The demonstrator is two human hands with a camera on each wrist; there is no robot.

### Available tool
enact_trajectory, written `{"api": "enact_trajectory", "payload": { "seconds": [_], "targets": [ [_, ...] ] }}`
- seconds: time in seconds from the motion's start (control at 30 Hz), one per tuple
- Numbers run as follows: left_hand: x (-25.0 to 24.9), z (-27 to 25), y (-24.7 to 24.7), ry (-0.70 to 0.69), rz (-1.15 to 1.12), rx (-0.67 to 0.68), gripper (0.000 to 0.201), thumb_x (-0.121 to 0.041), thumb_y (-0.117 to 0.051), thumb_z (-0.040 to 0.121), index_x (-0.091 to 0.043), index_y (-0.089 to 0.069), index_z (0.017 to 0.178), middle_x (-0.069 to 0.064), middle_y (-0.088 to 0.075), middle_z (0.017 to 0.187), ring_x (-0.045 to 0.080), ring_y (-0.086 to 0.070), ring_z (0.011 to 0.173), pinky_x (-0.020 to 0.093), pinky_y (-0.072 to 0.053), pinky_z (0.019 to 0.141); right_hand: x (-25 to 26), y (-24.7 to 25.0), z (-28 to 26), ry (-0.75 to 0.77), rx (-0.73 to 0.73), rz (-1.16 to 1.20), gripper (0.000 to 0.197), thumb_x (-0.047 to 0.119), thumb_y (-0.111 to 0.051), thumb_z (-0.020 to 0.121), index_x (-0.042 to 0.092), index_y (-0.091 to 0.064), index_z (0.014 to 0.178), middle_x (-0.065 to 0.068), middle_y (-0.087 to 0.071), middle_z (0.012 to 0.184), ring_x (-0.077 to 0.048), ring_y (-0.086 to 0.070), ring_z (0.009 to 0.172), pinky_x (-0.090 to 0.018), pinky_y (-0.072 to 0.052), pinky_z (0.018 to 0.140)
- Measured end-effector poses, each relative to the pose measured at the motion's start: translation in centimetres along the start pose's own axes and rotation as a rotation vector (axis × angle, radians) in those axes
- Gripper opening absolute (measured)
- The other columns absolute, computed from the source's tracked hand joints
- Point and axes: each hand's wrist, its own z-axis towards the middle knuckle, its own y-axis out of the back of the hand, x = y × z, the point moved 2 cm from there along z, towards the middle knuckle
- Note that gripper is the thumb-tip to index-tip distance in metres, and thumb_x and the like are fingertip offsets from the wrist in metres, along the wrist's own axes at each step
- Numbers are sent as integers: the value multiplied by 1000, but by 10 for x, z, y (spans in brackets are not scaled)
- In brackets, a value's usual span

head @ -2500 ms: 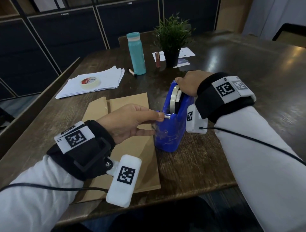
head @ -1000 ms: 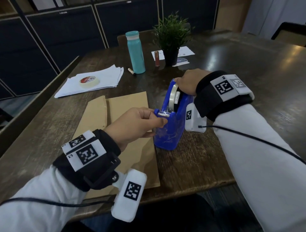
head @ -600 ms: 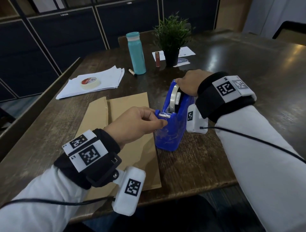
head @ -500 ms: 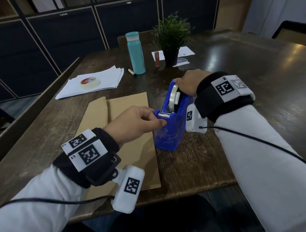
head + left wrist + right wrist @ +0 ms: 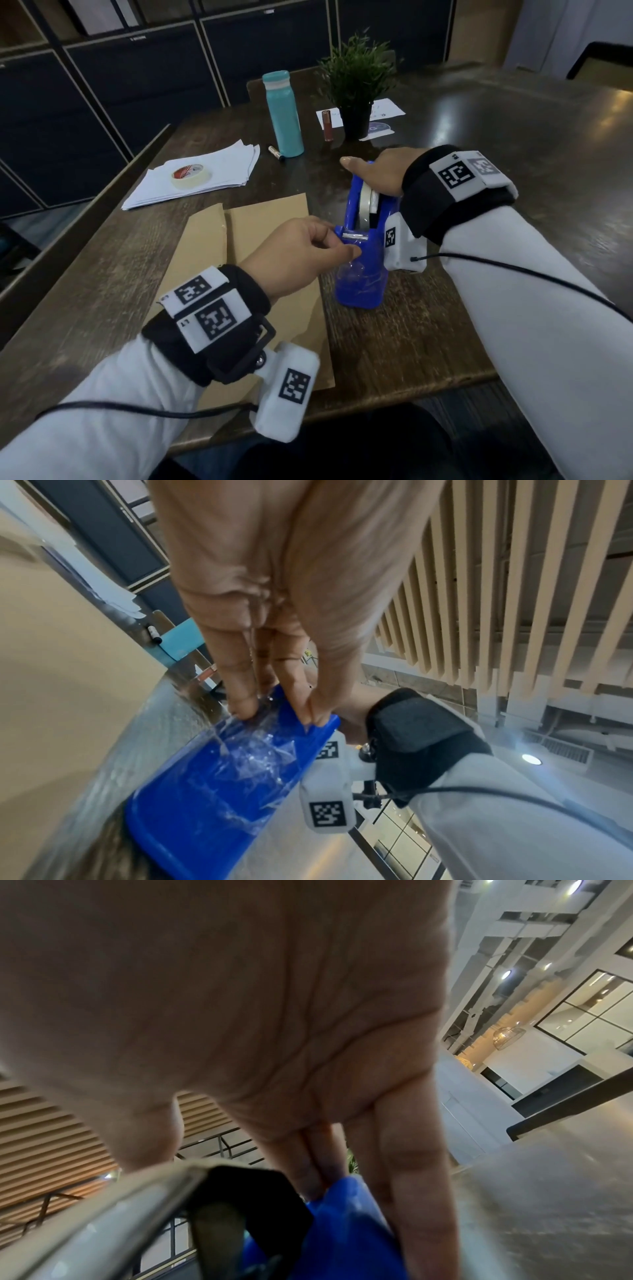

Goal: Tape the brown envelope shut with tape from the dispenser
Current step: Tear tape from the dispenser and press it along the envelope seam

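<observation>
At the blue dispenser (image 5: 363, 253) beside the brown envelope (image 5: 239, 274) on the table (image 5: 394, 342), left hand (image 5: 301, 253) pinches the tape end at the cutter; right hand (image 5: 376, 171) lies flat on top, thumb now stretched out. Best pull smooth and level, holding the base steady

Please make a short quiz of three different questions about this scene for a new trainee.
1. True or false: the right hand rests on top of the blue dispenser.
2. The left hand pinches at: A) the dispenser's cutter end, B) the teal bottle, C) the loose tape roll.
3. Fill in: the brown envelope lies flat on the ____.

Key: 1 true; 2 A; 3 table.
</observation>
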Motion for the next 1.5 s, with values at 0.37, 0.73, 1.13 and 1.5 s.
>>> {"api": "enact_trajectory", "payload": {
  "seconds": [0.37, 0.73, 1.13, 1.5],
  "targets": [
    [-3, -2, 7, -29, 211, 115, 21, -27, -69, 84, -18, -64, 65, -7, -60, 108, 9, -58, 103, 33, -48, 90, -8, 0, 9, -1, 29, -34, 80, 62, -14, 96, 2, -42, 141, -18, -40, 148, -30, -41, 133, -36, -30, 108],
    [20, -52, 61, -60, -53, -104, 18, -33, -58, 90, -25, -72, 81, -18, -66, 114, -7, -62, 93, 28, -48, 90, 14, 23, -47, 217, -127, 41, 69, 63, -27, 94, 22, -23, 151, -7, -36, 152, -24, -41, 134, -40, -35, 110],
    [54, -90, 94, -85, -85, -203, 31, -9, -57, 92, -37, -67, 99, -31, -59, 121, -9, -49, 121, 35, -35, 111, 89, -29, -73, 607, 16, 339, 16, 30, -55, 94, 24, -65, 105, 21, -55, 87, 9, -51, 77, -4, -35, 62],
    [77, -98, 106, -109, -56, -207, 27, -12, -57, 90, -35, -67, 100, -26, -60, 125, 0, -46, 129, 40, -34, 113, 124, -54, -64, 660, -29, 601, 7, 22, -64, 88, 16, -68, 88, 14, -61, 78, 10, -53, 61, -3, -39, 57]
  ]
}}
